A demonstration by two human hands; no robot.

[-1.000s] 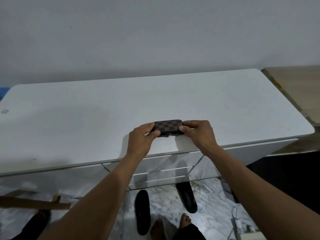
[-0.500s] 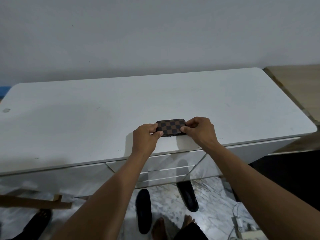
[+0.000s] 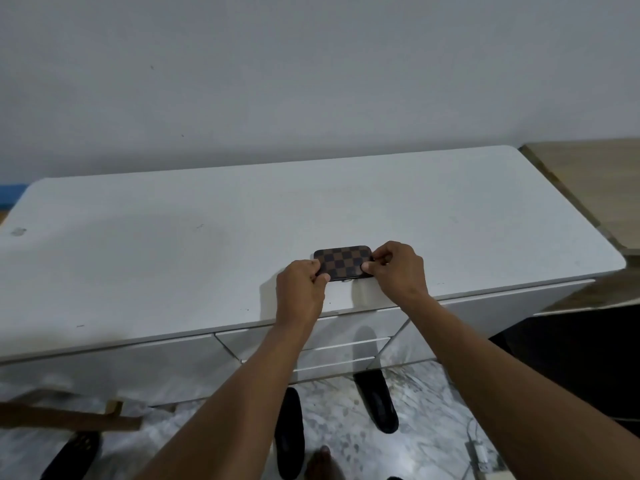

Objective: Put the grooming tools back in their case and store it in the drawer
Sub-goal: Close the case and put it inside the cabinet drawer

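A small rectangular case covered in brown-and-black checkered material [image 3: 343, 262] lies flat and closed on the white rounded-corner tabletop [image 3: 173, 244], close to its near edge and a little right of the middle. Both hands grip it from opposite short ends: the left hand [image 3: 299, 291] pinches the left end between thumb and curled fingers, and the right hand [image 3: 398, 268] pinches the right end the same way, its thumb pressed on the case's top near the corner. A small metal clasp shows on the case's near long side, between the two hands. Both bare forearms reach up from the bottom of the view. Below the tabletop's front edge sit white drawer fronts [image 3: 343, 348], all shut as far as can be seen. On the pale marbled floor [image 3: 426, 407] beneath are black slippers [image 3: 375, 400], one by each side of the person's bare feet, and another dark one at lower left. A light wooden surface [image 3: 595, 181] adjoins the tabletop on the right, against the plain grey-white wall [image 3: 311, 81].
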